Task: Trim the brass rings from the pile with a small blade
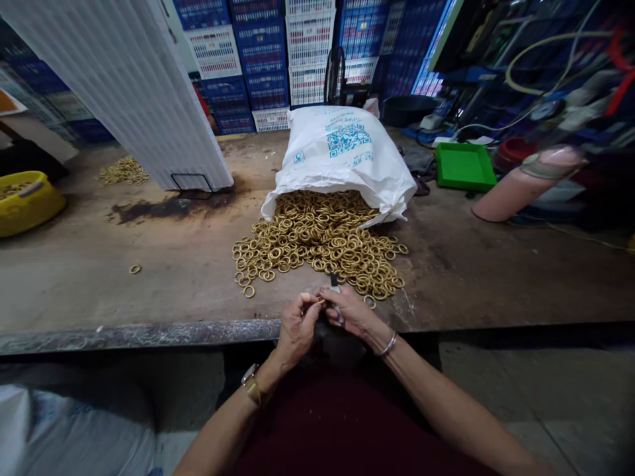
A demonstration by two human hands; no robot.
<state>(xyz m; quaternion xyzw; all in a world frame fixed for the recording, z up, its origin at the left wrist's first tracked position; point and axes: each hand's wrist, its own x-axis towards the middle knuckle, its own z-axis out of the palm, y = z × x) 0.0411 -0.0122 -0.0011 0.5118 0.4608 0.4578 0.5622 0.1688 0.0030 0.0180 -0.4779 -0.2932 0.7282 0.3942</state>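
Note:
My left hand [299,322] pinches a gold-coloured ring [321,301] between thumb and fingertips, just past the table's front edge. Closed around a slim tool with a pale grey body and a black end [334,280], my right hand [351,311] meets the left at the ring; the tool's exact kind is unclear. Right beyond both hands spreads a heap of gold-coloured rings [327,248]. It spills from the mouth of a white woven sack [317,155] lying on its side. One loose ring [370,302] lies beside my right hand.
A single ring [135,269] lies at the left of the wooden table [188,291]. A yellow basin [30,205], white corrugated panel [149,99], green tray [465,166] and pink cylinder [520,188] stand around. Behind are stacked crates [260,59] and a fan [335,76].

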